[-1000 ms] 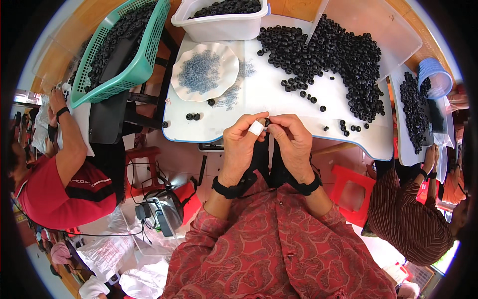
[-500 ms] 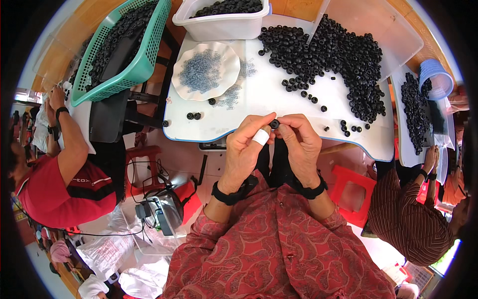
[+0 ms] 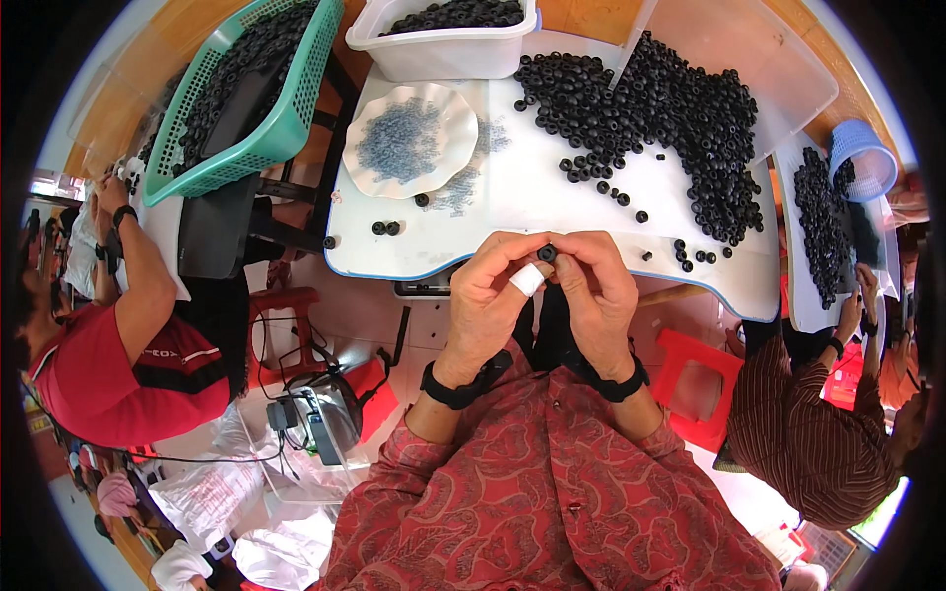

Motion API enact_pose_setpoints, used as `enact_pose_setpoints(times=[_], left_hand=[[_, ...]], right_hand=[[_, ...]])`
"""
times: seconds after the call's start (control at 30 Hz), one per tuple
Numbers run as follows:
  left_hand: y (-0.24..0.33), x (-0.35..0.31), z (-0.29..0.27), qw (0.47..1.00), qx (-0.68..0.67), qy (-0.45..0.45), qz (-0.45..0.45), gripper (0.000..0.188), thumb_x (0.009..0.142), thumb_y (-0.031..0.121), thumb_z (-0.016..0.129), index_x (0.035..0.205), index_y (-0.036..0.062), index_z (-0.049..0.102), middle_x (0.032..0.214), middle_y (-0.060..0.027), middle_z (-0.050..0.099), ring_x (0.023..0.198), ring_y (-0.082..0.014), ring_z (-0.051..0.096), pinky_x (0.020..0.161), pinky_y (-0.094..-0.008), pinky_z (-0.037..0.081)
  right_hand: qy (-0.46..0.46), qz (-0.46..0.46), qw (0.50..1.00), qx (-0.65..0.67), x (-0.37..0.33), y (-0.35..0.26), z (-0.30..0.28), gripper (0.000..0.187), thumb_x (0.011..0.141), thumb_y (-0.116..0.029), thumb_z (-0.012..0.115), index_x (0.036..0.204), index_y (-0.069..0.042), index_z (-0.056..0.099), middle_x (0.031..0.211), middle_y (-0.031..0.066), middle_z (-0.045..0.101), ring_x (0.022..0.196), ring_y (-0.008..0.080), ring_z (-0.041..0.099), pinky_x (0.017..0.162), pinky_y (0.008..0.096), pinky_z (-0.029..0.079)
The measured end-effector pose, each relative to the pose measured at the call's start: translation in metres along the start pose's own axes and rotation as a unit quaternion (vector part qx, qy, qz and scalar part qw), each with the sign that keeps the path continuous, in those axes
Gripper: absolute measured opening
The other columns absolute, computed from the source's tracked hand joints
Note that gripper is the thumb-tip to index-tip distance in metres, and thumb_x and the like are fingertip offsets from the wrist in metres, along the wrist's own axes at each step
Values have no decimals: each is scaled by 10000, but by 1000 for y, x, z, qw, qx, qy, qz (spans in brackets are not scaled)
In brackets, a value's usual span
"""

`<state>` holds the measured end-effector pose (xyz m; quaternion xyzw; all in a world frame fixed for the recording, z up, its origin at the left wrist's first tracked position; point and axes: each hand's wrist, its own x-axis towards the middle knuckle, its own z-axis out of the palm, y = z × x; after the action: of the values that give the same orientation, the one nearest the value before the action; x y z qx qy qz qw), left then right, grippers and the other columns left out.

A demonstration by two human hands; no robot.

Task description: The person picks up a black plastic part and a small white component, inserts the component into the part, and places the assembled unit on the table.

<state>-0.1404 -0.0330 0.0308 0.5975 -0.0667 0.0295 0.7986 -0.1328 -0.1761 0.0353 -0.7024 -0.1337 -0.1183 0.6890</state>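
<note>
Just off the table's near edge, my left hand (image 3: 488,300) and my right hand (image 3: 601,295) meet, both closed on one small round black part (image 3: 547,253) with a hole in its middle. The fingertips of both hands pinch it from either side. A white wrap (image 3: 528,280) covers one digit of my left hand. Beyond them on the white table (image 3: 581,222) lies a big heap of similar black parts (image 3: 719,128). Small bluish, see-through pieces (image 3: 399,143) fill a white wavy-rimmed plate (image 3: 463,113), and more are scattered beside it.
A white tub (image 3: 443,61) of black parts stands at the back. A green basket (image 3: 286,128) of them is at far left. One clear plastic bin (image 3: 759,69) lies tipped by the heap. Co-workers sit at left (image 3: 148,355) and right (image 3: 818,424). Red stools (image 3: 695,389) flank me.
Both hands have shifted slightly and turned the black part between the fingertips. My left index finger has moved over toward the right hand's fingers. At right, the co-worker's hands have moved apart.
</note>
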Motion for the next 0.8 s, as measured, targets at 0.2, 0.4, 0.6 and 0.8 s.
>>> enact_pose_setpoints(times=[0.2, 0.4, 0.6, 0.8], left_hand=[[0, 1, -1, 997, 39, 47, -37, 172, 940, 9, 634, 1100, -16, 693, 922, -32, 668, 805, -73, 620, 688, -211, 513], [-2, -3, -3, 994, 19, 60, -91, 206, 995, 184, 622, 1028, -3, 701, 800, -11, 678, 656, -45, 582, 562, -196, 471], [-3, -3, -3, 993, -15, 50, -109, 313, 1034, 267, 564, 1019, -13, 703, 806, -15, 678, 641, -52, 578, 552, -204, 467], [-1, -5, -5, 989, -58, 50, -126, 333, 1038, 276, 560, 1012, -22, 705, 809, -23, 678, 638, -54, 574, 550, -204, 458]], right_hand=[[-46, -50, 994, -89, 1, -1, 0, 207, 945, 42, 616, 1141, 1, 670, 975, 76, 622, 795, 128, 634, 688, 231, 511], [-38, 88, 995, 23, -4, 0, -1, 186, 985, -34, 599, 1155, 18, 652, 938, 53, 675, 774, 100, 634, 692, 221, 518], [-11, 179, 975, 129, -5, -2, -3, 222, 1014, -129, 586, 1158, 26, 652, 943, 60, 701, 764, 92, 629, 692, 226, 507], [-11, 197, 968, 154, -3, -8, -2, 220, 1010, -139, 594, 1140, 25, 660, 922, 59, 702, 750, 91, 623, 678, 227, 494]])
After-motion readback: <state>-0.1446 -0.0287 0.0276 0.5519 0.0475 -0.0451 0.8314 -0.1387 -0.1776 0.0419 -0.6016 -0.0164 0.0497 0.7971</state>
